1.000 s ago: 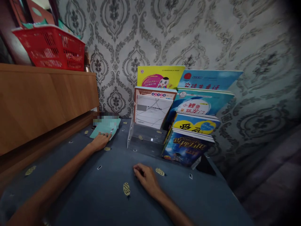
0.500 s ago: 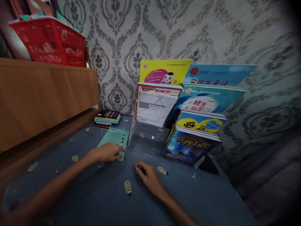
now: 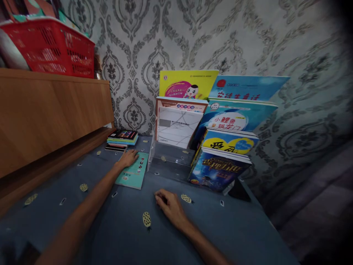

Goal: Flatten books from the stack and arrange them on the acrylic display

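Observation:
On the table lies a teal book (image 3: 134,176), its cover printed with small pictures along one side. My left hand (image 3: 128,159) rests on the book's far left part, fingers stretched over the cover towards its far edge. Nothing shows gripped in that hand. Just beyond the fingers is a small stack of books (image 3: 122,138) with a black one on top. My right hand (image 3: 171,207) lies on the tabletop, loosely curled, thumb and forefinger close together, holding nothing. Ahead of it stands a clear acrylic book rack (image 3: 172,165).
The rack holds tiers of upright books, among them a white one (image 3: 178,127), a yellow one (image 3: 187,82) and a dark blue one (image 3: 216,171). A wooden cabinet (image 3: 55,117) bounds the left side, with a red basket (image 3: 52,48) on it. Patterned wallpaper covers the wall behind.
My left hand has slid from the teal book's near right part to its far left, uncovering more of the cover. My right hand stays in place. The view has shifted slightly.

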{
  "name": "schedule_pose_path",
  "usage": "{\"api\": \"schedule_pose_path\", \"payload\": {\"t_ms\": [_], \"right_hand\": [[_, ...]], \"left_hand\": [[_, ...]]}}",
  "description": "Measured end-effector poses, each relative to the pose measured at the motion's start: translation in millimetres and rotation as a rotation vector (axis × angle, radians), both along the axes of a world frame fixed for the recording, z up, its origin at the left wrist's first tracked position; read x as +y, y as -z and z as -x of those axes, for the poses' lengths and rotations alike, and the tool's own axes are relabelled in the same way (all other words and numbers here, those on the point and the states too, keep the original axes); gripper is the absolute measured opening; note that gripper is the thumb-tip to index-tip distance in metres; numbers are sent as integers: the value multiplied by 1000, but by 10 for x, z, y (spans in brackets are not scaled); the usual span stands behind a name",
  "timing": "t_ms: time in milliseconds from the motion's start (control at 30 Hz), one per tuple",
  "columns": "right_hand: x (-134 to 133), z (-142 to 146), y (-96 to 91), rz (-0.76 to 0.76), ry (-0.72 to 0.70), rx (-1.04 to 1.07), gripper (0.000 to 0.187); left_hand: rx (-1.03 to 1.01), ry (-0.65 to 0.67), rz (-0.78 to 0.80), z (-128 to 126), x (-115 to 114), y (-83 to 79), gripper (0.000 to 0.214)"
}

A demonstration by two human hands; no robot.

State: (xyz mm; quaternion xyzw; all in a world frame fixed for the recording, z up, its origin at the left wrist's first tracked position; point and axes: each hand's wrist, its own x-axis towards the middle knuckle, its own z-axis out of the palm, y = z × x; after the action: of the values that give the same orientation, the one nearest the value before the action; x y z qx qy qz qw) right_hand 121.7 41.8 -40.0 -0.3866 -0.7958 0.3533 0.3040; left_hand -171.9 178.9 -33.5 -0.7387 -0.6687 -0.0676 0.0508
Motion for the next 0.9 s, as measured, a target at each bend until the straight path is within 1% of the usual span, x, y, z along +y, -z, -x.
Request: {"api": "schedule_pose_path", "payload": {"t_ms": [100,300,600,900], "right_hand": [[1,3,6,-1,1,7,21],[-2,-3,-3,11,-10,-4,20],[-21,-3,-49,3,-11,-21,21],[-37,1,-56,-77,-28,-42,21]], "left_hand": [[-8,6,-16,20,-16,44,42],[-3,-4,-25,16,-125,59,41],[24,-29,-27,-66,-454,28,40],[22,-34,-36,-167,-780,37,40]]}}
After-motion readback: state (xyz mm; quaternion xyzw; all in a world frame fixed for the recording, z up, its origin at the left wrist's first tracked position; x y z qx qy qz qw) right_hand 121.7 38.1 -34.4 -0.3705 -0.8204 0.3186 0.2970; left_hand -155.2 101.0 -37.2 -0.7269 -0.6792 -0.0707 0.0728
